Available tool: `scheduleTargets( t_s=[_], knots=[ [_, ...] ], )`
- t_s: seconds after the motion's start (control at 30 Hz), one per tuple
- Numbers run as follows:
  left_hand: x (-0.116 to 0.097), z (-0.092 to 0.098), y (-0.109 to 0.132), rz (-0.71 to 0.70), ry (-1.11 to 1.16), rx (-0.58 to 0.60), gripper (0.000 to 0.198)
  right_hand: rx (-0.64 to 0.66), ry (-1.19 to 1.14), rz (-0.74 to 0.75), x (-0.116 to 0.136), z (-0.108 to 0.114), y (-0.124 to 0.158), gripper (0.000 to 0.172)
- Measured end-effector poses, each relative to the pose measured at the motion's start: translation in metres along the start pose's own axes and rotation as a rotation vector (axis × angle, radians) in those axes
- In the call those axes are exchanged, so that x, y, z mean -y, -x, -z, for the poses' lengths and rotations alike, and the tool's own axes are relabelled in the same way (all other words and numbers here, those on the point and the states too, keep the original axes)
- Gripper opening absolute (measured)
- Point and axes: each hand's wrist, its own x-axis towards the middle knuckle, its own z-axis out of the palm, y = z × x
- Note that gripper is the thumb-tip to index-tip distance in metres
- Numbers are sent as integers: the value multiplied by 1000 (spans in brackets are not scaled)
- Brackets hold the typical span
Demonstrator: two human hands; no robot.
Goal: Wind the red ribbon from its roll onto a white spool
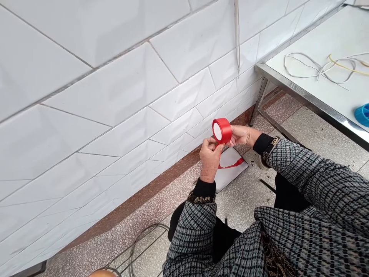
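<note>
A roll of shiny red ribbon with a white round side is held up in front of me near the wall. My right hand grips it from behind and the right, so some of those fingers are hidden. At the roll's lower edge, the fingers of my left hand are pinched on the red ribbon. Below the hands lies a flat, pale panel with a dark edge on the floor. Across its surface runs a loose strip of red ribbon, bunched at the right end.
A tiled white wall rises on the left. To the right stands a metal-framed table with loose wires and a blue ring-shaped object. Small dark scraps litter the speckled floor. A wire rack sits at the bottom.
</note>
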Motion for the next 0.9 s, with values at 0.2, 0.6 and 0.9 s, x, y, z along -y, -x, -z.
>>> scheduleTargets(
  t_s=[0.2, 0.6, 0.9],
  knots=[
    [1, 4, -1, -134, -82, 17, 45, 25, 80, 7, 0, 0, 3, 26],
    [-5, 17, -11, 87, 202, 283, 64, 49, 348, 176, 0, 3, 8, 19],
    [-6, 12, -7, 171, 347, 193, 66, -117, 570, 472, 1, 4, 0, 13]
  ],
)
